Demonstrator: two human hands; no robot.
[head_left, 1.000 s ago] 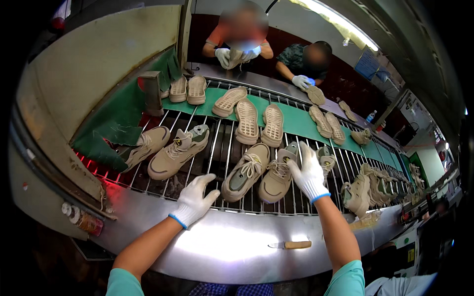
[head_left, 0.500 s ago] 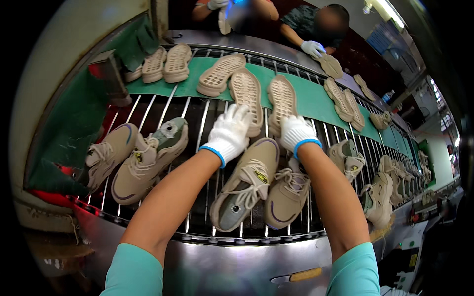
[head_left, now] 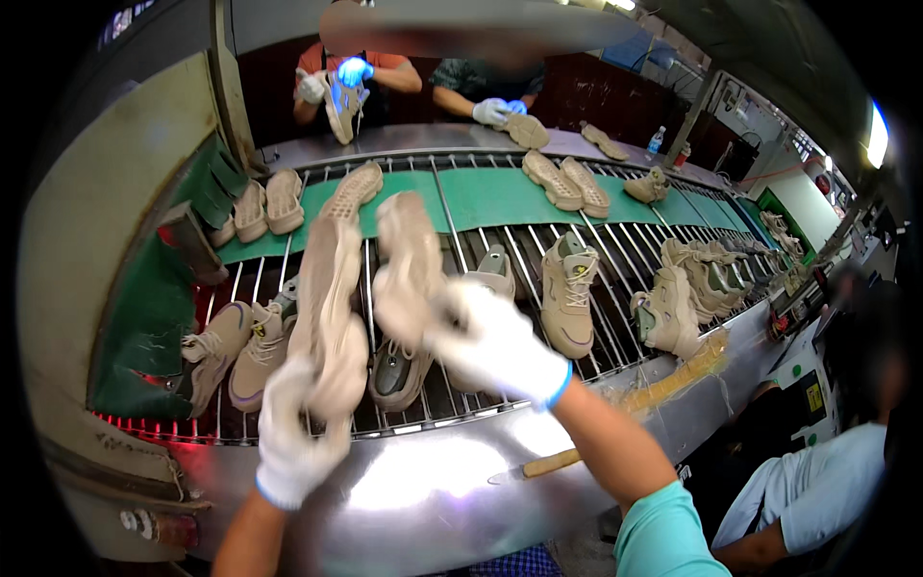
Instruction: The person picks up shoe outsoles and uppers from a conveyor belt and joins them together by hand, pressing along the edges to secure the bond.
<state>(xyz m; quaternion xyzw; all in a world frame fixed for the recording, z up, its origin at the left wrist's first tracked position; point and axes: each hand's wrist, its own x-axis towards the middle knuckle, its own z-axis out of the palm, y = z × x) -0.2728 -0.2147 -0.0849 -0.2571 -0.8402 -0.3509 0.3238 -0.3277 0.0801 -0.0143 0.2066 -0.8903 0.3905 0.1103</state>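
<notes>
My left hand [head_left: 300, 438], in a white knit glove, is closed around the heel end of a beige shoe sole [head_left: 332, 308] held tilted upward. My right hand [head_left: 500, 344], gloved alike and blurred, grips a second beige sole [head_left: 406, 255] by its lower part. Both soles are raised over the metal rods of a conveyor [head_left: 519, 245]. Beneath and behind them sit beige and green lace-up shoes, among them a shoe [head_left: 399, 377] partly hidden by the soles and another shoe [head_left: 569, 293] to the right of my right hand.
A green strip [head_left: 481, 204] along the conveyor carries more soles [head_left: 567, 185]. A green curtain [head_left: 144, 298] hangs at the left. On the metal ledge [head_left: 413, 490] lies a wooden-handled knife [head_left: 543, 465]. Two gloved co-workers handle a shoe [head_left: 343, 106] and a sole [head_left: 526, 131] across the conveyor; another person stands at right.
Both hands have lifted the two soles off the conveyor and drawn them toward me, the left one lower and nearer. The head view has shifted.
</notes>
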